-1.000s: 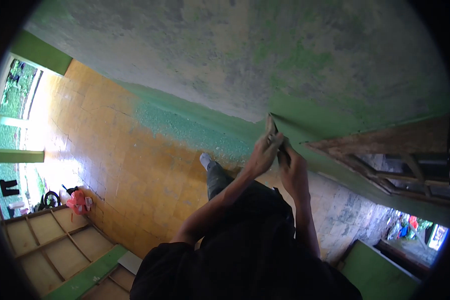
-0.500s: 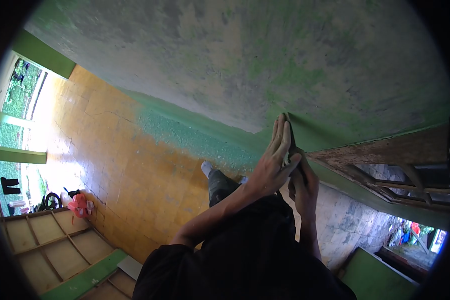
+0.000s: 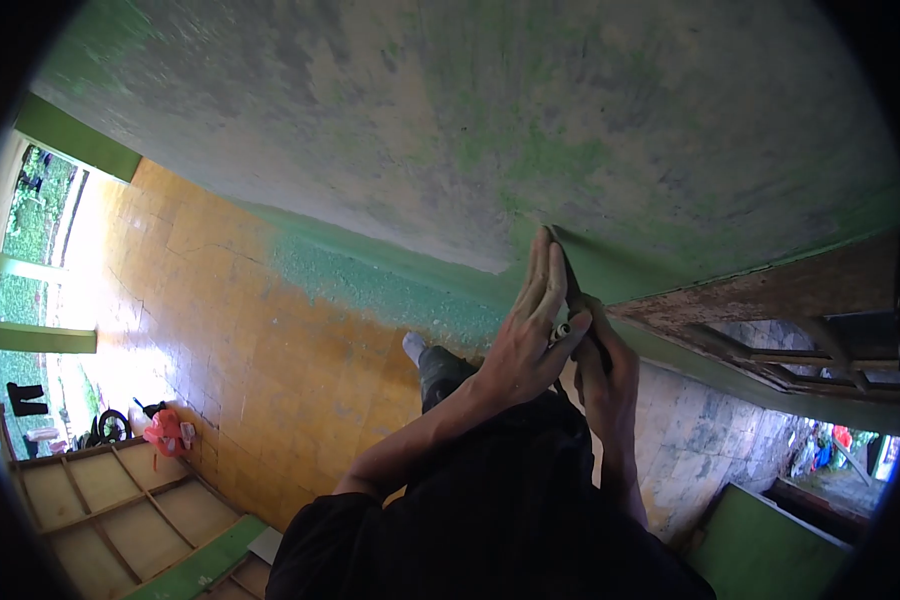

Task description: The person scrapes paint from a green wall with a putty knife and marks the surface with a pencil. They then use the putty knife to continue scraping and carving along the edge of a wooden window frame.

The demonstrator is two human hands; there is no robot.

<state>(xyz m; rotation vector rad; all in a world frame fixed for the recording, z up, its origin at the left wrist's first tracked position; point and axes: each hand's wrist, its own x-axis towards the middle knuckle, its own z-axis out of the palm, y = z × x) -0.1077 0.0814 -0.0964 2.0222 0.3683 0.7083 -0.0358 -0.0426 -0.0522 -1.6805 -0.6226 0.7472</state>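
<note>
A dark flat tool (image 3: 571,280), seen nearly edge-on, has its tip at the patchy grey and green wall (image 3: 450,150). My left hand (image 3: 526,345) lies along the tool's left side, its fingers straight and pressed together, its thumb bent over a round handle end. On the other side, my right hand (image 3: 610,375) is closed around the tool's lower part. Both hands are close together, in front of my dark shirt. Much of the tool is hidden by the fingers.
A wooden frame with bars (image 3: 750,300) stands close on the right. Yellow tiled floor (image 3: 250,370) has greenish dust (image 3: 370,290) along the wall's foot. A pink bag (image 3: 167,432) and panelled wooden boards (image 3: 100,500) are at the lower left, a green panel (image 3: 760,545) at the lower right.
Both hands and the tool have shifted slightly left along the wall. The handle end now shows more clearly by my left thumb. The camera view has shifted a little.
</note>
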